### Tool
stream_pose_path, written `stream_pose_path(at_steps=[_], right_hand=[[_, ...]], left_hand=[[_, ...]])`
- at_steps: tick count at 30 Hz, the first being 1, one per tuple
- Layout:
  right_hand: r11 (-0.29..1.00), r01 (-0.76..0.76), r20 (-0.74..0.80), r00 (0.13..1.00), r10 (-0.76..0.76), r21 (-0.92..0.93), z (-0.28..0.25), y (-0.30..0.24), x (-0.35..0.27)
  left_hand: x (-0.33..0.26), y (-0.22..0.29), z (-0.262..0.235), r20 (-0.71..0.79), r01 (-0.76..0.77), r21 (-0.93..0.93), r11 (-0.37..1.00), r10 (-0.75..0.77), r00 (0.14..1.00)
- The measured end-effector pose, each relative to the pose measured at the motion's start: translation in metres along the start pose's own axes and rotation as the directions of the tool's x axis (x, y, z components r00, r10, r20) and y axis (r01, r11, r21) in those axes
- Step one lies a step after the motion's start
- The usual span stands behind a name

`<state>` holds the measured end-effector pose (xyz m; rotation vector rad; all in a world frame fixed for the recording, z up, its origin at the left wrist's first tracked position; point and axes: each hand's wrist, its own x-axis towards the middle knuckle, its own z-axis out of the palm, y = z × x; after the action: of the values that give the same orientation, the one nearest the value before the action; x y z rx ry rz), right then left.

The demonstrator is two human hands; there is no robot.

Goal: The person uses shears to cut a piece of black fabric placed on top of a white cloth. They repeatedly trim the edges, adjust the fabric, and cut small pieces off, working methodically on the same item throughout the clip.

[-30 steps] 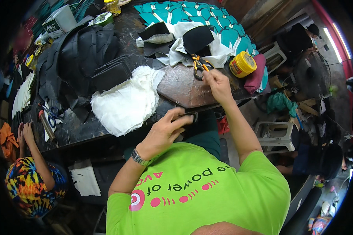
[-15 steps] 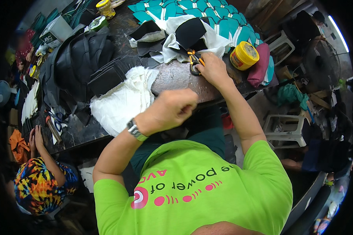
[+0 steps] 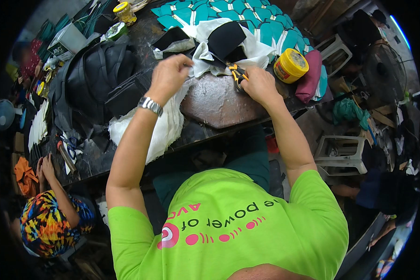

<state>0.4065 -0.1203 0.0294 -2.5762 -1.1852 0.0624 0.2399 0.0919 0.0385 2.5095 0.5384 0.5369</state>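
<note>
In my right hand [image 3: 262, 87] is a pair of scissors [image 3: 238, 74] with orange-and-black handles, over the near edge of the white cloth [image 3: 261, 50]. A curved black fabric piece [image 3: 226, 39] lies on this crumpled cloth. My left hand [image 3: 169, 77], with a metal watch on its wrist, is raised beside smaller black pieces [image 3: 173, 38]. Its fingers are bent together; whether anything is between them is hidden. Below that hand lies a stack of frayed white cloth [image 3: 161, 133]. A worn brown slab [image 3: 221, 103] sits between my hands at the table's near edge.
Black curved pieces [image 3: 91, 70] are heaped on the left, teal pieces [image 3: 228, 11] at the back. A yellow tub [image 3: 291, 66] and a maroon roll [image 3: 309, 77] stand right of my right hand. A co-worker's hands [image 3: 45, 168] rest at the table's left edge.
My left hand has swung forward from near my body to the black pieces. My right hand has shifted slightly right and nearer with the scissors. The white stack has slid a little toward me.
</note>
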Motion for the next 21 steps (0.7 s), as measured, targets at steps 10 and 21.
stream_pose_path(at_steps=[10, 21], right_hand=[[0.979, -0.088, 0.123, 0.990, 0.066, 0.182, -0.020, 0.034, -0.034], [-0.092, 0.012, -0.002, 0.994, 0.113, 0.996, -0.002, 0.005, -0.050]], left_hand=[[0.073, -0.032, 0.002, -0.160, 0.285, 0.226, 0.932, -0.253, 0.954], [0.016, 0.067, 0.022, -0.205, -0.255, -0.537, 0.804, 0.168, 0.964]])
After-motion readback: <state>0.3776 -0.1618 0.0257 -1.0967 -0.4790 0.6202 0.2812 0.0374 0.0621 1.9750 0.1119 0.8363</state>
